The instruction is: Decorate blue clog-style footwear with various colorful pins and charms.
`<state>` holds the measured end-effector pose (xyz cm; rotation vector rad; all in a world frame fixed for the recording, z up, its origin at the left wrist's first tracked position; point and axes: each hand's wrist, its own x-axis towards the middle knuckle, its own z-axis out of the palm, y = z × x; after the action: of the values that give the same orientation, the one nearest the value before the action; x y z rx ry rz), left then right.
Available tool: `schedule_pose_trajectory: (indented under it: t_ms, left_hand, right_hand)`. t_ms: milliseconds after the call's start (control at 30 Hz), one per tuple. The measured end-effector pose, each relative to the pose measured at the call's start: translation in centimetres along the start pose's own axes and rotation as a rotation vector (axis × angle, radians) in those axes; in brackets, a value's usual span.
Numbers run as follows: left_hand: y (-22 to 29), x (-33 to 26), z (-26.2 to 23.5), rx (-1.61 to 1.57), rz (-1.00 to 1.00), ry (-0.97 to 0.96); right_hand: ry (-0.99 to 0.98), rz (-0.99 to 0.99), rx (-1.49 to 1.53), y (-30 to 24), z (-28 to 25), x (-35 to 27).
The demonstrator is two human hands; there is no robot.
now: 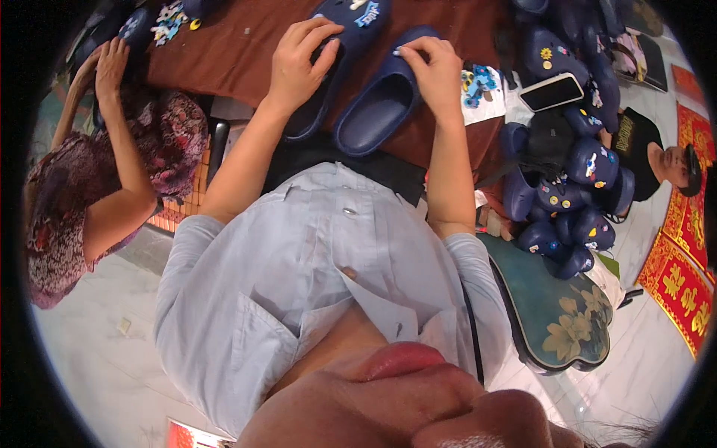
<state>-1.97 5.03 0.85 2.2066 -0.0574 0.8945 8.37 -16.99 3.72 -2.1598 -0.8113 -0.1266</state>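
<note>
Two dark blue clogs lie side by side on the brown tabletop in front of me. The left clog (360, 33) carries several colourful shoe charms on its toe. My left hand (305, 63) rests over its side, fingers loosely bent and thumb apart, gripping nothing visible. The right clog (385, 101) points away from me, its foot opening facing up. My right hand (435, 75) is at its toe, thumb and forefinger pinched together. Something small and pale shows at those fingertips, too small to name. Just right of that hand, blue and white shoe charms (480, 86) lie on white paper.
A phone (551, 92) lies right of the charms. Many blue clogs (594, 160) are heaped at the right, beside a flower-patterned stool cushion (556, 306). At the left, a co-worker's hand (112, 67) is near another clog, with loose charms (172, 24) close by.
</note>
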Motion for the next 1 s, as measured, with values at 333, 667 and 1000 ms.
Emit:
schedule_pose_trajectory:
  t_ms: [333,667,1000]
  left_hand:
    - [0.3,-0.3,-0.9,-0.028,-0.059,-0.047]
    - [0.6,0.1,-0.4,-0.033,-0.042,-0.042]
    - [0.2,-0.1,-0.5,-0.02,-0.051,-0.067]
  right_hand:
    - [-0.22,-0.329,-0.503,-3.7,-1.7,-0.9]
    - [-0.067,-0.448,-0.825,-4.5,0.8,-2.1]
    - [0.0,-0.537,-0.819,-3.9,1.4,-1.7]
